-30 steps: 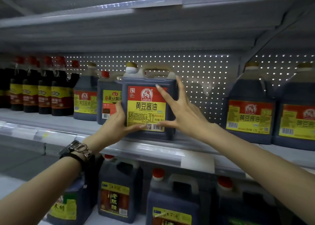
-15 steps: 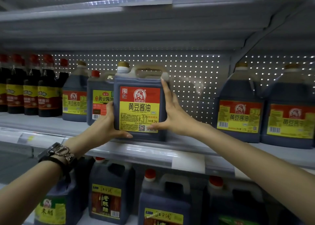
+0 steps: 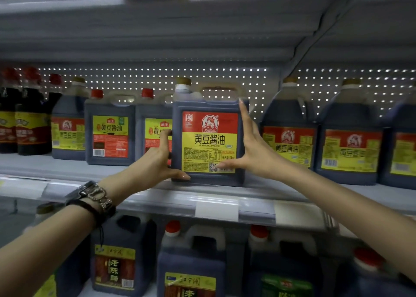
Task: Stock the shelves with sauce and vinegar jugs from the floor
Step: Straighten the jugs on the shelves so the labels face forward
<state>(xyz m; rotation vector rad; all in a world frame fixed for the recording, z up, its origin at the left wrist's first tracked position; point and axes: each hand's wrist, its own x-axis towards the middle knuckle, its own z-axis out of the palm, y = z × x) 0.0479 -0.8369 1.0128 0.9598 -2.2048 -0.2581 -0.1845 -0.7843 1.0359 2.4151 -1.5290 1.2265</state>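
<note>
The soy sauce jug [image 3: 209,139] stands upright on the shelf [image 3: 67,168], near its front lip, held between both hands. A second ago the right hand [image 3: 254,148] lay spread across the face of the label. Now its straight fingers press flat against the jug's right side and only the thumb crosses the label's lower corner. The left hand [image 3: 155,161] has slid up from the bottom corner: its fingers curl round the jug's left edge and the thumb lies along the base in front. The label now faces squarely outward.

Just beyond the left hand's knuckles stands a red-capped jug [image 3: 153,125], close to the held one. Past the right hand's fingertips there is a gap, then a round-shouldered jug [image 3: 290,134] with the same label. Below both wrists, the lower shelf holds more jugs [image 3: 191,263].

This looks like final squaring rather than carrying, so the jug seems placed. The likely remainder is letting go and fetching the next one from the floor, which is out of view.
</note>
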